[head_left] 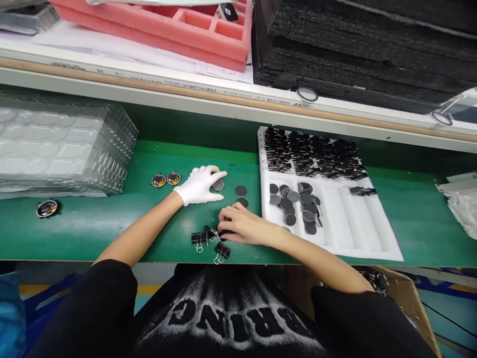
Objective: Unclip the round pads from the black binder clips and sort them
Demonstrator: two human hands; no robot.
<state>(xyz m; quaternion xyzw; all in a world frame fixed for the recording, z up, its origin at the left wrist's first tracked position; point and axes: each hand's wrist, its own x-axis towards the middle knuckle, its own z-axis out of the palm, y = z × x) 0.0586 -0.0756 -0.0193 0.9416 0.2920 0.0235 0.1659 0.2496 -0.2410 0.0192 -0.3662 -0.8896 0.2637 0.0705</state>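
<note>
The gloved left hand (pixel 199 186) lies on the green worktop (pixel 112 223), grip open, touching a grey disc (pixel 218 185). The right hand (pixel 242 226), grip curled, seems to pinch a binder clip (pixel 223 233) near the front edge.

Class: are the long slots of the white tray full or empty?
Mostly empty: dark discs lie only in the left slots of the white tray; the right slots are nearly bare white.

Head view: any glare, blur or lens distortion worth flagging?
Head view: even light, soft shadows; glare on the clear tray stack; the shelf edge bows from lens distortion; left hand and right hand look sharp, frame corners softer.
</note>
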